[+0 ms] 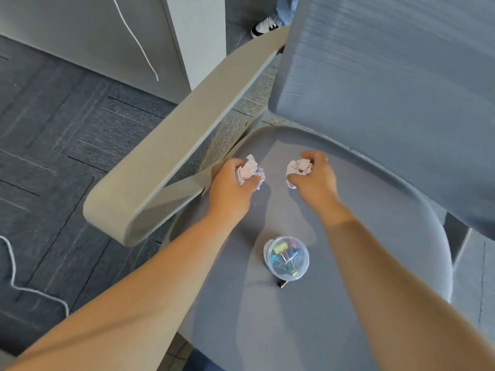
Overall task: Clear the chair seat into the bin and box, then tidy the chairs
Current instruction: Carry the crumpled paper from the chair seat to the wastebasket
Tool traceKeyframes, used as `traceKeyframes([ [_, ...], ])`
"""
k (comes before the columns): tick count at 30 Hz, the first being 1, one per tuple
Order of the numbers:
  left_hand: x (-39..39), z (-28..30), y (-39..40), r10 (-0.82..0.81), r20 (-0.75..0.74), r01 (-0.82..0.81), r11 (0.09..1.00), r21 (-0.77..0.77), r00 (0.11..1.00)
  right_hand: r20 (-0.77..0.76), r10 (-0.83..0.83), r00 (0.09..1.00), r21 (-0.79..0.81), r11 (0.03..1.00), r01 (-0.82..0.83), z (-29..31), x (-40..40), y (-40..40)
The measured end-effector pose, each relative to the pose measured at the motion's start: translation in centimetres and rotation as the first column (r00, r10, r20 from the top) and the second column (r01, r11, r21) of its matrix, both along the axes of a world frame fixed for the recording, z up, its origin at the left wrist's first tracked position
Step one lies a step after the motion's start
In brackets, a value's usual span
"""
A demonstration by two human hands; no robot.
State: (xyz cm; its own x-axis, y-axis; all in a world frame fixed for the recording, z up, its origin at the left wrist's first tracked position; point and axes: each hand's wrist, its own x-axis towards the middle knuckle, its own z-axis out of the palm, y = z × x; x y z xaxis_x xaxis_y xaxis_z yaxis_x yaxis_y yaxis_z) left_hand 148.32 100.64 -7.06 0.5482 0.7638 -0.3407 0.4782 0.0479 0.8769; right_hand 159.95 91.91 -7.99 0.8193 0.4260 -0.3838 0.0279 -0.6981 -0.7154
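Forearms reach out from us over a grey chair seat [375, 236]. Nearest on the seat stands a small clear tub [286, 259] of coloured binder clips, with one dark loose clip [283, 284] just beside its near edge. Farther on, our left hand [231, 183] is clenched around a crumpled paper ball [250, 171], and our right hand [316, 176] grips a second paper ball [298, 167]. A beige armrest [171, 156] curves along the left. Beyond rises the mesh backrest [388, 70]; a white cord [136, 38] hangs against a pale cabinet [88, 30].
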Motion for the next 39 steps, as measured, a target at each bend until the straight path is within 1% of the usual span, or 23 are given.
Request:
traceKeyframes([
  [2,-0.2,1.6,-0.8,-0.006,0.024,0.007,1.000,-0.028,1.000,-0.014,-0.004,1.000,0.024,1.000,0.004,2.6,-0.1,-1.5],
  [5,-0.9,4.5,-2.1,-0.046,0.106,0.052,0.998,-0.047,0.993,-0.012,0.012,1.000,0.085,0.996,-0.011,6.5,-0.7,-3.4],
  [10,-5.1,11.1,-4.5,-0.028,0.173,0.021,0.999,0.045,0.984,-0.015,0.109,0.994,0.207,0.973,-0.104,12.9,-3.5,-5.5],
  [14,-11.3,17.4,-6.6,0.072,0.238,-0.092,0.993,0.075,0.969,-0.059,0.210,0.976,0.334,0.925,-0.179,18.0,-7.7,-6.0],
  [17,-17.0,21.5,-7.7,0.180,0.238,-0.211,0.971,0.109,0.954,-0.026,0.334,0.942,0.399,0.868,-0.297,21.8,-11.6,-5.0],
  [19,-21.1,23.7,-8.3,0.279,0.227,-0.315,0.939,0.142,0.933,-0.008,0.424,0.906,0.430,0.819,-0.380,24.0,-14.7,-3.9],
  [23,-29.8,27.1,-9.6,0.479,0.220,-0.518,0.836,0.182,0.850,0.016,0.624,0.781,0.485,0.678,-0.552,27.1,-22.4,-1.4],
  [26,-36.4,28.6,-11.0,0.617,0.223,-0.654,0.730,0.196,0.755,0.012,0.731,0.683,0.519,0.579,-0.629,28.8,-29.0,-0.4],
  [29,-42.8,29.2,-12.9,0.737,0.204,-0.763,0.602,0.237,0.644,0.000,0.830,0.558,0.543,0.469,-0.696,29.6,-35.6,0.0],
  [32,-49.0,29.4,-15.4,0.828,0.176,-0.837,0.481,0.262,0.531,-0.010,0.905,0.426,0.532,0.366,-0.764,30.0,-42.5,-0.3],
  [36,-57.3,28.5,-18.8,0.922,0.158,-0.919,0.310,0.245,0.353,-0.014,0.964,0.264,0.517,0.233,-0.824,29.6,-51.8,-1.1],
  [37,-59.3,28.0,-19.6,0.937,0.148,-0.932,0.278,0.232,0.317,-0.024,0.973,0.232,0.514,0.211,-0.832,29.2,-54.1,-1.4],
  [39,-63.2,26.4,-21.2,0.956,0.113,-0.948,0.245,0.206,0.271,-0.061,0.981,0.181,0.508,0.187,-0.841,28.1,-58.3,-2.1],
])
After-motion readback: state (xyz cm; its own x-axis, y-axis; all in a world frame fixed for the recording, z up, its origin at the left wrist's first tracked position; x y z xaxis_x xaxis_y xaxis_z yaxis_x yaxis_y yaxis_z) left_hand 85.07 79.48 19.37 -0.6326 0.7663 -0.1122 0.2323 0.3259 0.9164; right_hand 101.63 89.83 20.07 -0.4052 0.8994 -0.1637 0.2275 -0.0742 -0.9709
